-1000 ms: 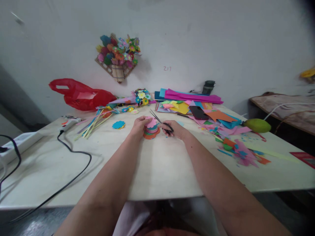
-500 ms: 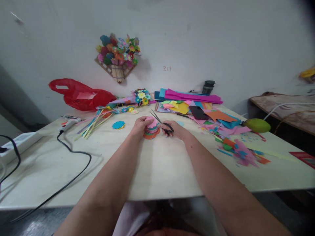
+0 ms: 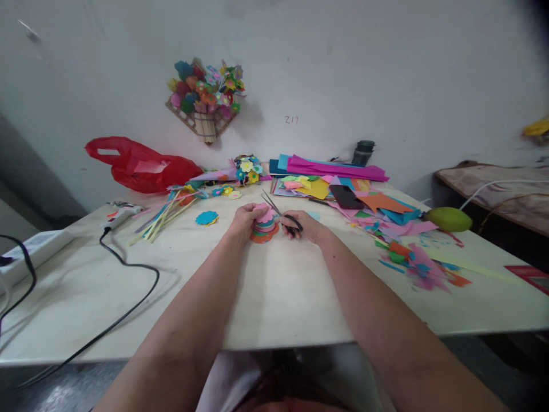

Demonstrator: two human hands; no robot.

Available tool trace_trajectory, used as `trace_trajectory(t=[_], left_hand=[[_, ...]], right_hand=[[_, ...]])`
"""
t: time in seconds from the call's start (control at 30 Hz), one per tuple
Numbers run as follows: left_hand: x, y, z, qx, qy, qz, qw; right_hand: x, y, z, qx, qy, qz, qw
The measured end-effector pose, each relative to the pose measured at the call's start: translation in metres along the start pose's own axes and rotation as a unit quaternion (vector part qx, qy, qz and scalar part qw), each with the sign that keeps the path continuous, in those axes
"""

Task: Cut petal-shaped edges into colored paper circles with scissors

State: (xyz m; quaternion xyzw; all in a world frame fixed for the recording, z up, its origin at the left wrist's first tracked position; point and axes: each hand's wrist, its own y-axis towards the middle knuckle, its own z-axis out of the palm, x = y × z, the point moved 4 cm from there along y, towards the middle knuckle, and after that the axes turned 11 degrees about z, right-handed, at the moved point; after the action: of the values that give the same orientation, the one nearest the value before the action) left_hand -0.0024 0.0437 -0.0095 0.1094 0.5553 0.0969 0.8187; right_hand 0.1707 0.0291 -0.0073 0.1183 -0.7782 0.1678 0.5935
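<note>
Near the middle of the table, my left hand (image 3: 247,218) pinches a fanned stack of paper flower cutouts (image 3: 265,226), pink on top with teal, red and orange layers below. My right hand (image 3: 300,225) is closed around the black handles of a pair of scissors (image 3: 293,224). The blades point up and to the left, slightly apart, beside the right edge of the stack. To the left on the tabletop lies a small pile of blue and yellow scalloped cutouts (image 3: 206,218). My fingertips beneath the stack are hidden.
A glue gun (image 3: 124,216) and its black cord lie left, near a white power strip (image 3: 36,257). A red plastic bag (image 3: 146,166) sits behind. Colored paper scraps (image 3: 422,266), a phone (image 3: 345,197) and a green-yellow fruit-like object (image 3: 449,219) are on the right.
</note>
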Motion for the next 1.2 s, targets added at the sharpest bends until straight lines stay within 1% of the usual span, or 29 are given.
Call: trace_trajectory(t=[0.2,0.33,0.67,0.83,0.9,1.0,1.07,1.2], left_hand=[[-0.001,0.0,0.002,0.004,-0.013,-0.007,1.0],[-0.003,-0.002,0.003,0.006,-0.001,-0.019,1.0],[-0.005,-0.006,0.008,0.054,-0.005,-0.027,0.998],[-0.004,-0.007,0.01,0.099,-0.011,-0.023,0.995],[-0.004,-0.008,0.01,0.109,-0.009,-0.026,0.994],[-0.004,-0.008,0.01,0.111,-0.009,-0.03,0.993],[-0.004,-0.008,0.011,0.103,-0.014,-0.032,0.994],[-0.004,-0.008,0.011,0.098,-0.024,-0.041,0.994]], right_hand=[[0.004,-0.004,0.0,0.004,-0.003,-0.002,1.0],[0.004,-0.006,-0.001,0.008,-0.001,-0.003,1.0],[0.004,-0.006,-0.002,0.005,0.008,0.004,1.0],[0.003,-0.005,-0.002,0.006,0.012,0.005,1.0],[0.002,-0.004,-0.002,0.006,0.013,0.005,1.0],[0.0,-0.003,-0.002,0.006,0.012,0.005,1.0],[0.0,-0.002,-0.002,0.004,0.013,0.005,1.0],[0.003,-0.004,-0.002,-0.015,0.015,0.01,1.0]])
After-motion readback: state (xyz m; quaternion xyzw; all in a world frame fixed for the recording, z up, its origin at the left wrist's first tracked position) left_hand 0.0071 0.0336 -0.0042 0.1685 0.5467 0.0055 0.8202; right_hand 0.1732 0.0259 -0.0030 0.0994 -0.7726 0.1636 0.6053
